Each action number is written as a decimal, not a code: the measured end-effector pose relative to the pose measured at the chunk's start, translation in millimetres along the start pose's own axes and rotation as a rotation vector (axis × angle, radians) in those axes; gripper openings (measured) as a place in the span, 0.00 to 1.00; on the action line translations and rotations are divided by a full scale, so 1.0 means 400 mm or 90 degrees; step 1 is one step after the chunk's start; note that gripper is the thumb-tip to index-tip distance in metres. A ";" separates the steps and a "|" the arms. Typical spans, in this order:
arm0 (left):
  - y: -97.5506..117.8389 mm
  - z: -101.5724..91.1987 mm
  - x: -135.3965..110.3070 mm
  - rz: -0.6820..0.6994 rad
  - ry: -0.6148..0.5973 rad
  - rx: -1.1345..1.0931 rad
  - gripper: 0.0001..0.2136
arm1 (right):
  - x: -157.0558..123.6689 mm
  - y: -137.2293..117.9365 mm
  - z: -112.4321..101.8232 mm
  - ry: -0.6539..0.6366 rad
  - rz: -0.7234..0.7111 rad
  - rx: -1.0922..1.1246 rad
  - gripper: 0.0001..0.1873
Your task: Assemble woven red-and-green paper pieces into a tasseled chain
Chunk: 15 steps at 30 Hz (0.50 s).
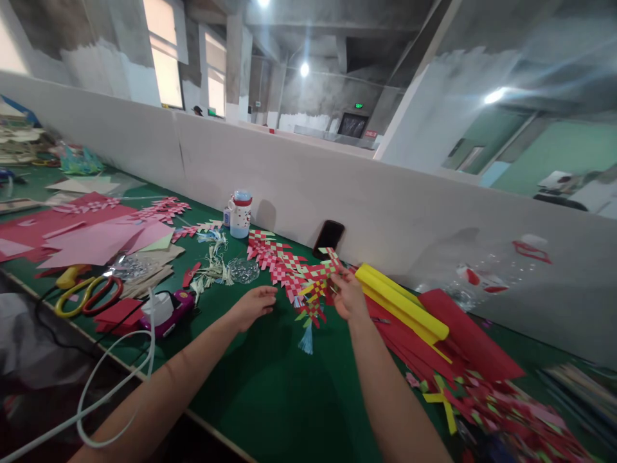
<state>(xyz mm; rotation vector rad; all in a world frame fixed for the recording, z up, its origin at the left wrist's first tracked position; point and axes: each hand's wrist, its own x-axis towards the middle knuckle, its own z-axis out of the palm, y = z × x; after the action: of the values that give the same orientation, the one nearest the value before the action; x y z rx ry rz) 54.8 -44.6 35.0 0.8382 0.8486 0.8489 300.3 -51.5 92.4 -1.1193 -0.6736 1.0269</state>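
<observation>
My right hand [348, 297] is closed in a pinch on a woven paper ornament [314, 292] of red, white, green and yellow strips with a pale blue tassel [306, 339] hanging below it. My left hand [254, 305] hovers just left of it over the green table [270, 386], fingers loosely curled and holding nothing. A row of similar woven red-and-white pieces [274, 257] lies behind the hands.
Rolled yellow paper [400, 301] and red sheets [463, 341] lie to the right, with woven scraps [506, 411] beyond. To the left are a glue gun [166, 310] with a white cable, scissors [89, 294] and pink paper [96, 241]. A bottle [240, 214] and phone [328, 238] stand by the white partition.
</observation>
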 end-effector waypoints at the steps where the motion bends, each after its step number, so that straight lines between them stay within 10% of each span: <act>1: 0.005 -0.003 0.011 0.007 0.022 -0.012 0.13 | -0.008 -0.024 -0.009 -0.001 -0.011 0.011 0.26; 15: 0.066 0.043 0.165 -0.059 0.166 -0.116 0.14 | -0.093 -0.191 -0.100 0.039 -0.089 0.041 0.30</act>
<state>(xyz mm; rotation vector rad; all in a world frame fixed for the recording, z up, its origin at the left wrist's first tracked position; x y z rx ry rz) 88.8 19.3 46.5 0.5317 1.0122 0.9510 344.0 -108.3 153.3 -1.0292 -0.6551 0.8858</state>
